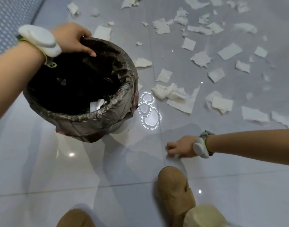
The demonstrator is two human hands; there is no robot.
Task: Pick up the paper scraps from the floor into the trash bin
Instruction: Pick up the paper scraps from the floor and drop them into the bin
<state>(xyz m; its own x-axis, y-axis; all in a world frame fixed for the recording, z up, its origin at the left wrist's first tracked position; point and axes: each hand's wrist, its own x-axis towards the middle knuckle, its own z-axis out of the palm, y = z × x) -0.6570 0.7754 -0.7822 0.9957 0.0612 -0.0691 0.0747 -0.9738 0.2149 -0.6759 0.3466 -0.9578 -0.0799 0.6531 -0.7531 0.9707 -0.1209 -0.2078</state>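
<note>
Gripping the rim, the black-lined trash bin (81, 89) is held by the left hand (73, 40); the right hand (181, 147), fingers loosely curled, is lowered near torn white paper scraps (171, 94).

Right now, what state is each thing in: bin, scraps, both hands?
Round trash bin lined with a dark plastic bag: open, tilted, nearly empty.
White paper scrap in the bin: already inside.
Torn white paper scraps on the grey tile floor: scattered, not yet picked up.
Left hand: gripping the bin's rim.
Right hand: low at the floor, fingers curled; contents unclear.
</note>
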